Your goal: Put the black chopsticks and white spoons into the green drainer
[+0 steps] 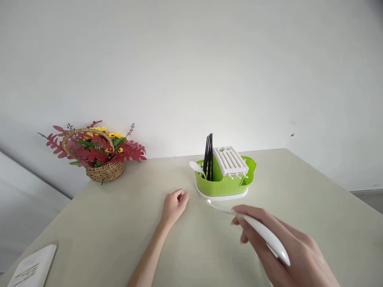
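My right hand (278,243) is closed around a long white spoon (265,233), which slants over the front of the table. The spoon's slim far end points left, toward the green cutlery holder (214,188). Resting on the table, my left hand (174,206) is curled into a loose fist, with nothing visible in it, just left of the holder. Inside the holder's left compartment stand several black chopsticks (207,159) and a small white spoon (196,167) that leans left. A white slotted rack (231,160) with small hooks tops its middle.
At the back left, a wicker basket (106,172) of red leaves and yellow flowers stands near the wall. A white slotted object (32,267) lies at the table's near left edge, partly cut off. The pale table (119,231) meets the wall behind.
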`<state>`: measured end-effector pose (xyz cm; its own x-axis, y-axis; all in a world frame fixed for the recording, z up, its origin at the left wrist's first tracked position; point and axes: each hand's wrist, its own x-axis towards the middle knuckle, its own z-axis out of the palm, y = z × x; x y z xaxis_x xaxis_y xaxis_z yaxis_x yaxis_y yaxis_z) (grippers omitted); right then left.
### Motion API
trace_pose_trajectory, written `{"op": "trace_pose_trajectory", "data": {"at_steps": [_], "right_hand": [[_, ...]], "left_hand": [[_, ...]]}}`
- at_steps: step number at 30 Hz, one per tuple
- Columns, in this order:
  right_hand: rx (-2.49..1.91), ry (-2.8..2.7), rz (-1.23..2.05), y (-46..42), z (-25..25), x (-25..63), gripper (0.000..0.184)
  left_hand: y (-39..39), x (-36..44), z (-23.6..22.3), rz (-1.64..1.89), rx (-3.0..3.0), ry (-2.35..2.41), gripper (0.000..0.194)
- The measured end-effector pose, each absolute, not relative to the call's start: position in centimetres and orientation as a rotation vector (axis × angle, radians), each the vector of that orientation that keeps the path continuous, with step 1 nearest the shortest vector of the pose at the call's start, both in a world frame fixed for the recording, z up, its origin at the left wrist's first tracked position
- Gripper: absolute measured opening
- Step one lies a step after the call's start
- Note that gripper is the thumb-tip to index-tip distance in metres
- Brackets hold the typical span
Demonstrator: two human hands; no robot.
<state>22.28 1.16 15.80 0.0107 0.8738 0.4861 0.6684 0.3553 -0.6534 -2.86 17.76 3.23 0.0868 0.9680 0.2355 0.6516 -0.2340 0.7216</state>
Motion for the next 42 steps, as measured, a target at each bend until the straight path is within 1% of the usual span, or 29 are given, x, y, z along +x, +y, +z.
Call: {"op": "trace_pose_trajectory", "data": {"at_steps": [4, 10, 14, 17, 22, 24, 27, 33, 36, 40, 42], "right_hand": [[-1.352, -1.731, 0.213, 3.0, 16.3, 21.7, 0.022], [-1.359, -1.765, -0.098, 6.3, 16.3, 21.0, 0.027], [-1.304, -1.817, -0.324, 8.7, 16.7, 21.1, 0.024], [-1.263, -1.837, -0.411, 10.0, 17.0, 21.4, 0.022], [-1.294, -1.982, -0.56, 11.9, 17.3, 21.6, 0.026], [-1.312, -2.084, -0.595, 12.7, 17.3, 21.4, 0.026], [-1.304, -2.197, -0.561, 13.9, 16.9, 20.8, 0.03], [-1.231, -2.255, -0.496, 15.2, 16.0, 19.4, 0.037], [-1.257, -2.317, -0.541, 15.5, 15.6, 18.5, 0.033], [-1.385, -2.394, -0.7, 15.7, 15.0, 17.7, 0.02], [-1.455, -2.424, -0.769, 15.8, 14.8, 17.5, 0.021]], "left_hand": [[17.8, -2.9, 3.0, 0.964, 1.935, 1.592, 0.045], [17.9, -3.0, 2.7, 0.961, 1.924, 1.588, 0.045], [18.0, -3.0, 2.6, 0.966, 1.916, 1.579, 0.045], [18.0, -3.0, 2.5, 0.965, 1.915, 1.568, 0.045], [17.9, -3.0, 2.4, 0.962, 1.929, 1.56, 0.044], [17.9, -3.0, 2.4, 0.96, 1.938, 1.563, 0.044], [17.9, -3.1, 2.4, 0.951, 1.953, 1.563, 0.044], [17.9, -3.2, 2.2, 0.925, 1.986, 1.572, 0.044], [17.9, -3.1, 2.2, 0.908, 2.014, 1.579, 0.043], [17.9, -3.0, 2.1, 0.885, 2.056, 1.589, 0.044], [17.8, -3.0, 2.1, 0.873, 2.074, 1.597, 0.044]]}}
